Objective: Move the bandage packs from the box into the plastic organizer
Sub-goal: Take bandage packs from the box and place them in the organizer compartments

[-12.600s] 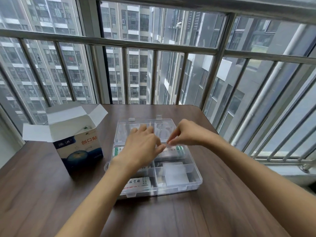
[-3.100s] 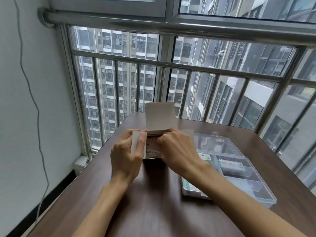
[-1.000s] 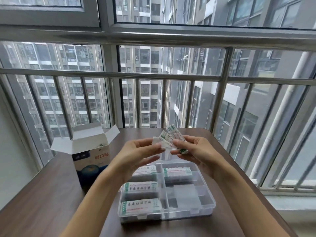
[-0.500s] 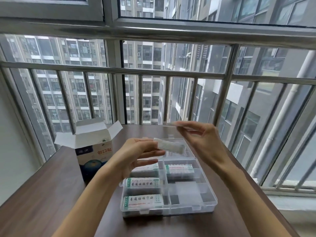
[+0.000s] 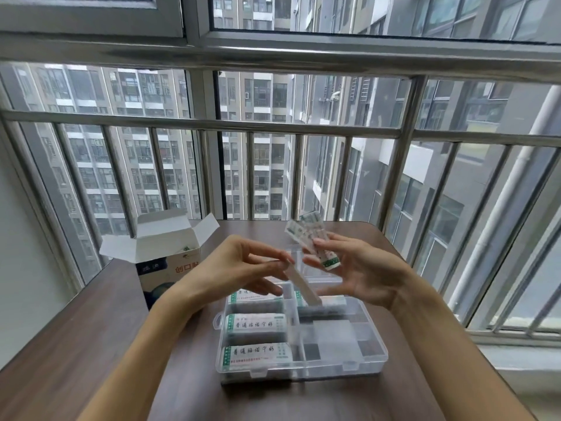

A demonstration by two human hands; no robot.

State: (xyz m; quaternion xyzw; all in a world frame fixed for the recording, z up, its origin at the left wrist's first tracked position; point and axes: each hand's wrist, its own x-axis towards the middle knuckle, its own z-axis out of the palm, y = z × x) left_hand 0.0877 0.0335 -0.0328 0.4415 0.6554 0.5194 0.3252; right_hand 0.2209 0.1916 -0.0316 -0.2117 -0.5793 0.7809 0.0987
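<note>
Above the plastic organizer (image 5: pixel 303 338), both hands are held raised over a brown wood-grain counter (image 5: pixel 76 344). A single white bandage strip (image 5: pixel 303 285) is pinched at its upper end between the thumb and fingertips of the left hand (image 5: pixel 243 268); the strip hangs tilted, its lower end reaching down towards the far right compartment of the organizer, though whether it touches anything there cannot be told. A small fanned bundle of bandage packs (image 5: pixel 312 241), white with green print, is gripped by the right hand (image 5: pixel 358 275) between thumb and forefinger, while the remaining fingers of that hand are spread and relaxed below it. The two hands are close together but not touching.

The organizer is clear, its lid laid back behind the hands, and it is divided into compartments. Stacks of packs with green lettering are seen in the three compartments of the left column, one stack in each (image 5: pixel 256 326), and a further stack lies in the far compartment on the right (image 5: pixel 324 302). A pale flat item is seen in the middle right compartment, but what it is cannot be made out.

To the left of the organizer, and apart from it, the box (image 5: pixel 164 262) stands upright with its white flaps opened outward; a dark blue front with orange characters is shown. Beyond the counter, a metal window railing (image 5: pixel 212 126) and tall apartment buildings are seen.
</note>
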